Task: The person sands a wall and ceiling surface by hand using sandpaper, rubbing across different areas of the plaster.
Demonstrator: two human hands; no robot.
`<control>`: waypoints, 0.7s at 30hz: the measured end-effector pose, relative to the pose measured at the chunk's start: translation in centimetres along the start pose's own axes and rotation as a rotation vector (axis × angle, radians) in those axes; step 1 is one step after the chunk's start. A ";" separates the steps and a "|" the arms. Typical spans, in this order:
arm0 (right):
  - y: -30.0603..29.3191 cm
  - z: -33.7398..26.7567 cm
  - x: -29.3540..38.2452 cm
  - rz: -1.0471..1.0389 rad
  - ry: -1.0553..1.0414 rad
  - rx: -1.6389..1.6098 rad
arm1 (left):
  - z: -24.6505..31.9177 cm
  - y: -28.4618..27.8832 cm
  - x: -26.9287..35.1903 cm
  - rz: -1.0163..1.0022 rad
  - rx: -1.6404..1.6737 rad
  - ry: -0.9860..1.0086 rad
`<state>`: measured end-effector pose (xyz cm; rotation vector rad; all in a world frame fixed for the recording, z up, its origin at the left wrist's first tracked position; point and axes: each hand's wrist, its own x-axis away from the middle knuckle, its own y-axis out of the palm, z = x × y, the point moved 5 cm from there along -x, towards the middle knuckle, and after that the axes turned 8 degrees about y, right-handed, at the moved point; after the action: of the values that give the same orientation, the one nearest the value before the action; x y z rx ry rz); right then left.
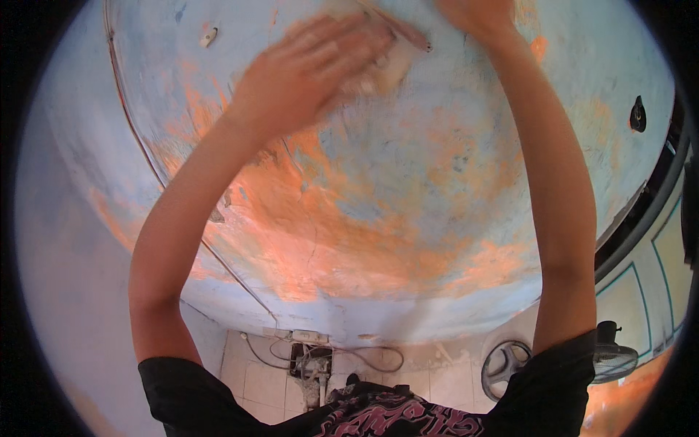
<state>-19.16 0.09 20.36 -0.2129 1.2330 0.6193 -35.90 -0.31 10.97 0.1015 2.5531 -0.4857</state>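
My left hand (319, 68) is raised against a painted wall (382, 164), its fingers stretched toward the upper middle and blurred. A pale beige patch or piece (393, 76) shows just beyond its fingertips; whether the hand holds it is unclear. Above those fingers, a narrow brown piece (412, 35), perhaps a handle, slants down to the right with a small hole at its end. My right hand (480, 13) reaches up at the top edge, and its fingers are cut off from view. Blue-grey paint covers the wall, with broad orange patches and a thin crack.
A thin cable or conduit (128, 120) runs down the wall's left side. Below, a small machine (311, 363) with loose cables (382, 349) stands on floor tiles (262, 377). A spoked wheel (505, 371) and a fan (614, 360) are at lower right. A dark fixture (638, 114) juts from the wall.
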 end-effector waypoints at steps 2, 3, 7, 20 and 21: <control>0.1 -0.1 0.3 0.015 -0.001 -0.003 | -1.6 -1.9 -1.0 0.047 -0.169 -0.042; 0.2 -0.2 0.3 0.024 0.000 -0.002 | -2.4 -3.0 -1.4 0.096 -0.330 -0.082; 0.4 0.3 0.5 0.089 0.068 0.005 | -0.7 -0.3 0.1 0.131 0.013 -0.320; 0.0 0.2 1.8 0.105 0.145 0.198 | 5.4 1.8 3.4 -0.015 0.087 0.081; 0.0 0.0 1.9 0.095 0.140 0.180 | 6.0 1.7 4.2 -0.014 0.031 0.212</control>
<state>-18.78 0.75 18.63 -0.0476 1.4322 0.5794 -36.23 -1.01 3.52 0.1537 2.7552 -0.5462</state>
